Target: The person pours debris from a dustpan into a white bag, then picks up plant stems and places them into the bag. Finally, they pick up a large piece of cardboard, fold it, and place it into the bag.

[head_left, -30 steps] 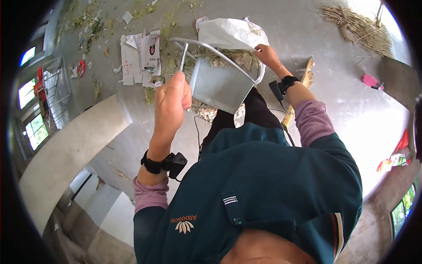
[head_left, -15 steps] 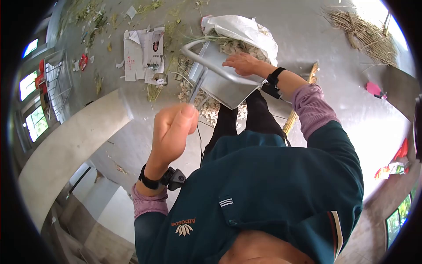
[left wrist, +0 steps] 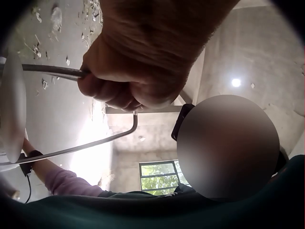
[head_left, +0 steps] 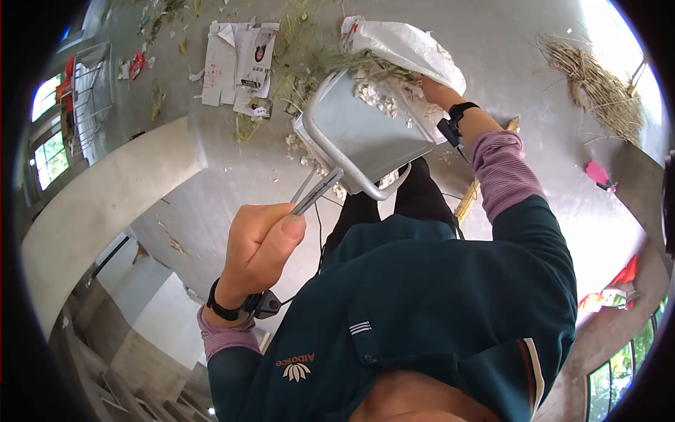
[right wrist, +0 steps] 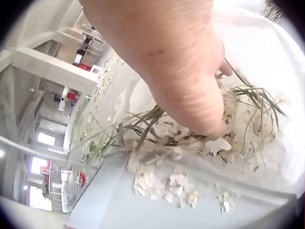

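My left hand [head_left: 264,243] grips a thin metal bar of a bent tubular frame [head_left: 330,151] that carries a grey flat panel [head_left: 358,141]; in the left wrist view my left hand [left wrist: 143,62] has its fingers curled round the bar. The panel tilts with its far edge at the mouth of a white sack [head_left: 411,49]. Pale flaky scraps [head_left: 380,98] lie along that edge. At the sack mouth, my right hand [head_left: 437,91] reaches in among scraps and dry grass; the right wrist view shows my right hand [right wrist: 195,100] pressed into them, most fingers hidden.
Flattened cardboard [head_left: 239,63] lies left of the sack, with loose grass and litter around it. A straw bundle [head_left: 594,84] lies far right, near a pink object [head_left: 598,174]. A yellowish stick [head_left: 470,197] is by my legs, and a wire rack [head_left: 93,95] stands far left.
My left hand has drawn the bar toward my body, and the panel has turned. My right hand has gone from the sack's edge, across the panel, into the scraps at the sack mouth.
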Demonstrator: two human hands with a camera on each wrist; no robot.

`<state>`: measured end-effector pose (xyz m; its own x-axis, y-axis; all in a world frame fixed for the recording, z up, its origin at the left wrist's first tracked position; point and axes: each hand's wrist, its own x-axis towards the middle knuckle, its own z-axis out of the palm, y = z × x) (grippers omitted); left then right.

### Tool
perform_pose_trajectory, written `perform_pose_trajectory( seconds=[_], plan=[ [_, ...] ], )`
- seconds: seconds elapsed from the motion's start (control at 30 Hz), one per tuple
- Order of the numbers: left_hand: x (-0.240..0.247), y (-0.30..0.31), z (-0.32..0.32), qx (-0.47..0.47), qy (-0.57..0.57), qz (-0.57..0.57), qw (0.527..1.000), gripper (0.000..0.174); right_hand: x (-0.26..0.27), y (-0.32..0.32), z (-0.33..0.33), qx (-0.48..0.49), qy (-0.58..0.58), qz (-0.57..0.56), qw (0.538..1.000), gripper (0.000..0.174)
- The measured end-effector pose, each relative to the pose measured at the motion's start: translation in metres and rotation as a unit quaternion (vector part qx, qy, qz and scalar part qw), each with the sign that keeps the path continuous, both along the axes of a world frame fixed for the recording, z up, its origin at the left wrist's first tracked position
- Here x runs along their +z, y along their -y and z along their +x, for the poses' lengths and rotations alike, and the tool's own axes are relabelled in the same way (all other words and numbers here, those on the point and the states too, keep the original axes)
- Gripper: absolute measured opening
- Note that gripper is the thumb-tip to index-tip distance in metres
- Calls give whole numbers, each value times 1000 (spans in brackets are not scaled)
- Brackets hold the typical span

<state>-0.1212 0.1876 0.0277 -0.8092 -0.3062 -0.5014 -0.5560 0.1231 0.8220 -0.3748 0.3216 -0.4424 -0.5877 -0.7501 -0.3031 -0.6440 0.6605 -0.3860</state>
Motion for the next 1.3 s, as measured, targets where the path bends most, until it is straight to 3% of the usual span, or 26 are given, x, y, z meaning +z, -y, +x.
perform_pose_trajectory(
  seconds=[0.07, 0.13, 0.2, 0.23, 0.27, 0.37, 0.43, 0.53, 0.63, 0.67, 0.7, 0.73, 0.8, 0.83, 0.9, 0.97, 1.07, 1.2, 1.23, 1.27, 1.3],
  plan=[
    [0, 2, 3, 1, 7, 1, 1000, 38, 20, 4, 3, -34, 99, -23, 994, 42],
    [0, 3, 2, -5, 7, 16, 1000, 38, 40, 24, 14, 231, 122, 100, 960, 40],
    [-1, 1, -3, 9, 7, 25, 1000, 38, 71, 35, 38, 322, 113, 22, 940, 43],
    [-1, 0, -5, 21, 8, 32, 999, 38, 66, 35, 56, 349, 26, -96, 932, 38],
    [-1, -1, -5, 22, 9, 29, 999, 38, 61, 38, 68, 370, 43, -119, 921, 44],
    [2, -2, -2, 16, 9, 30, 999, 37, 62, 51, 92, 425, 43, -113, 897, 48],
    [5, -3, 1, 12, 5, 40, 999, 36, 54, 55, 95, 478, 40, -37, 877, 53],
    [9, -3, 4, 32, -19, 40, 999, 35, 37, 41, 71, 460, -53, 38, 885, 53],
    [6, 0, 9, 49, -28, 59, 997, 35, 28, 29, 37, 397, -99, -2, 913, 42],
    [5, 0, 9, 49, -30, 62, 996, 35, 29, 28, 26, 238, -80, 48, 967, 38],
    [5, 0, 8, 40, -26, 65, 997, 35, 29, 27, 16, 71, -61, 95, 991, 34],
    [6, -1, 8, 31, -20, 67, 997, 34, 19, 22, 9, 71, -63, 97, 991, 34],
    [8, -1, 5, 23, -17, 66, 997, 34, 2, 14, 4, 79, -97, -24, 992, 34],
    [9, -2, 4, 15, -14, 65, 998, 34, 15, 20, 7, 80, -97, -24, 992, 34],
    [9, -5, 3, 0, -15, 69, 997, 33, 43, 39, 28, 300, 34, 79, 950, 36],
    [12, -7, 2, -19, -16, 71, 997, 32, 59, 48, 59, 348, 30, -32, 936, 39],
    [21, -12, 5, -39, -34, 58, 997, 32, 58, 66, 80, 409, -23, -62, 910, 41],
    [27, -9, 14, -40, -52, 48, 997, 33, 59, 66, 57, 392, -78, -4, 917, 40],
    [28, -8, 16, -32, -53, 43, 997, 33, 62, 64, 45, 334, -44, 11, 941, 36],
    [28, -6, 18, -30, -55, 44, 997, 33, 67, 70, 31, 250, 35, 131, 959, 40],
    [27, -4, 19, -32, -47, 42, 998, 32, 39, 58, 19, 180, -19, 91, 979, 35]
  ],
)
